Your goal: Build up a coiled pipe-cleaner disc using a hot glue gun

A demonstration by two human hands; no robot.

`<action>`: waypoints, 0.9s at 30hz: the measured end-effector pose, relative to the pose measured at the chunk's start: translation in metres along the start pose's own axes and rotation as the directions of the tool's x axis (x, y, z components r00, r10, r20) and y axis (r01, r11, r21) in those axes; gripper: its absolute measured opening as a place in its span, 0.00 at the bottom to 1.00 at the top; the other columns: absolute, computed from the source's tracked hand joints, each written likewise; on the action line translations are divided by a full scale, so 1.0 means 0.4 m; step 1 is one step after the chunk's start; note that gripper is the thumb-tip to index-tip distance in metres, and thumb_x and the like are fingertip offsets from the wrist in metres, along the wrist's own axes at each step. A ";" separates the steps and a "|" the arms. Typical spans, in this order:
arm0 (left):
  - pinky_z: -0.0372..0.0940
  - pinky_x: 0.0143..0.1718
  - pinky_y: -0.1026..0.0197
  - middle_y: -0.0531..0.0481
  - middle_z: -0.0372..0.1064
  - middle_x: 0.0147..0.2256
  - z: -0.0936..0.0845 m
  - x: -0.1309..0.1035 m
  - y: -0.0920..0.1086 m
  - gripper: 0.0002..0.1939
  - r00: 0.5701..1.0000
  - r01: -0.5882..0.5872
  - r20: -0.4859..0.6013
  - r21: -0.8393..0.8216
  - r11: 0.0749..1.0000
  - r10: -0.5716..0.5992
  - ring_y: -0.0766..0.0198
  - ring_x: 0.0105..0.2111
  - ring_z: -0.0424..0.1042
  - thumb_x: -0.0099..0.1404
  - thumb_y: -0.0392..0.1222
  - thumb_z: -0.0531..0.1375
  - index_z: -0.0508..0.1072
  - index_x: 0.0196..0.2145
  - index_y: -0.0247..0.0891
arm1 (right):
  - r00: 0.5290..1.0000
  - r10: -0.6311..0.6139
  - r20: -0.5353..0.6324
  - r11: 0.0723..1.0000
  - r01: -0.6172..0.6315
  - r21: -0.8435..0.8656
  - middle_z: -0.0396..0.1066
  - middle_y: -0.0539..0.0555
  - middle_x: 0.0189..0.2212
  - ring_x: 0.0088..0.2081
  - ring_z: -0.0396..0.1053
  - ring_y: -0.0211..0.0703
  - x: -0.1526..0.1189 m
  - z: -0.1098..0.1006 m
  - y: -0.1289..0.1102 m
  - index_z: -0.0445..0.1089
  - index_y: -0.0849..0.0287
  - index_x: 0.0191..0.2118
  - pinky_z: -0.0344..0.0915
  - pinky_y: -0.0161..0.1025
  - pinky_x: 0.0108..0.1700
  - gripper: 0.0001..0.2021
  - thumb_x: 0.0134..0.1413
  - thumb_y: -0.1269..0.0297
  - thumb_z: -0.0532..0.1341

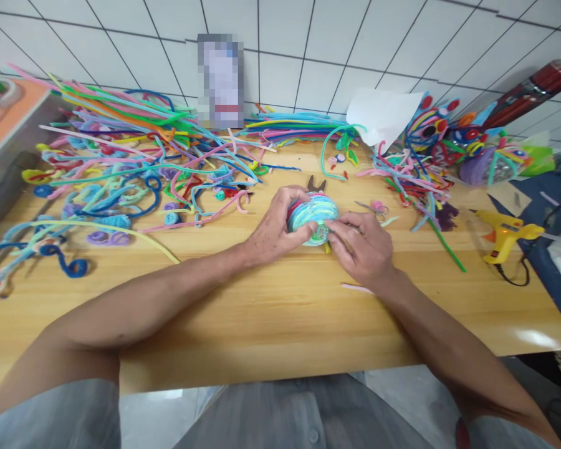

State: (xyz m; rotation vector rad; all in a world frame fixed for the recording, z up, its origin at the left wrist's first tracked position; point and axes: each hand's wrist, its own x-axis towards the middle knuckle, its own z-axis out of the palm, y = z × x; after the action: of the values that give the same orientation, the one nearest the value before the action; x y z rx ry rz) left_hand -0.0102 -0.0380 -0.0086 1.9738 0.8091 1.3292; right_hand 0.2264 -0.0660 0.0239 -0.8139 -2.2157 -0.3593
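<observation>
Light blue and pink, the ball [312,213] sits at the centre of the frame, gripped by the left hand [280,226] around its side; the right hand [361,245] has bent fingertips against its lower face, beneath the pliers [316,184].

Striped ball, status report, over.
Left hand gripping ball; right hand fingers at its lower side. Ball held just above or on table. Pliers close beyond it.
</observation>
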 end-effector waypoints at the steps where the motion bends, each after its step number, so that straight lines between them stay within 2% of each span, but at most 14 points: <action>1: 0.66 0.65 0.46 0.39 0.65 0.59 0.001 0.001 -0.002 0.24 1.000 -0.003 -0.005 -0.007 1.000 0.003 0.50 0.62 0.69 0.74 0.55 0.64 0.62 0.58 0.42 | 1.000 -0.003 0.003 1.000 0.003 -0.004 0.80 0.57 0.46 0.44 0.77 0.47 -0.002 0.000 0.001 0.73 0.52 0.61 0.75 0.43 0.45 0.20 0.66 0.71 0.66; 5: 0.66 0.66 0.45 0.38 0.65 0.60 0.000 0.007 -0.005 0.27 0.999 -0.040 0.006 0.020 0.999 0.040 0.50 0.63 0.68 0.75 0.55 0.63 0.61 0.63 0.42 | 0.999 -0.004 0.041 1.000 0.004 0.004 0.79 0.58 0.48 0.46 0.78 0.48 -0.008 -0.003 0.008 0.73 0.52 0.62 0.76 0.44 0.47 0.21 0.67 0.71 0.65; 10: 0.64 0.68 0.43 0.38 0.68 0.62 -0.012 0.017 -0.003 0.25 0.991 -0.123 0.055 0.088 0.989 0.118 0.49 0.64 0.66 0.77 0.54 0.61 0.65 0.65 0.42 | 0.998 0.005 0.063 1.000 -0.006 0.010 0.79 0.59 0.50 0.49 0.78 0.49 -0.011 -0.004 0.011 0.72 0.52 0.64 0.77 0.45 0.49 0.22 0.67 0.70 0.65; 20: 0.62 0.71 0.39 0.36 0.62 0.67 -0.027 0.009 0.004 0.27 0.988 -0.052 0.146 -0.044 0.998 0.058 0.46 0.70 0.63 0.79 0.54 0.58 0.60 0.68 0.43 | 0.999 -0.011 0.034 1.000 0.010 0.024 0.78 0.58 0.50 0.48 0.77 0.48 -0.016 0.007 0.008 0.72 0.51 0.65 0.76 0.46 0.52 0.22 0.67 0.70 0.65; 27: 0.62 0.72 0.42 0.36 0.63 0.67 -0.027 0.011 -0.002 0.28 0.988 -0.047 0.144 -0.051 0.998 0.054 0.47 0.69 0.64 0.79 0.55 0.58 0.59 0.68 0.41 | 0.999 0.004 0.044 1.000 -0.005 0.027 0.79 0.58 0.51 0.49 0.77 0.48 -0.018 0.012 0.009 0.73 0.50 0.63 0.76 0.46 0.51 0.21 0.67 0.69 0.65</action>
State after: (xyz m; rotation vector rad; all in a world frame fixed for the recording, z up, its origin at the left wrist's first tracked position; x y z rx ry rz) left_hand -0.0189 -0.0325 -0.0035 2.0388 0.6566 1.2054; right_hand 0.2298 -0.0641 0.0154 -0.8197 -2.2542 -0.3110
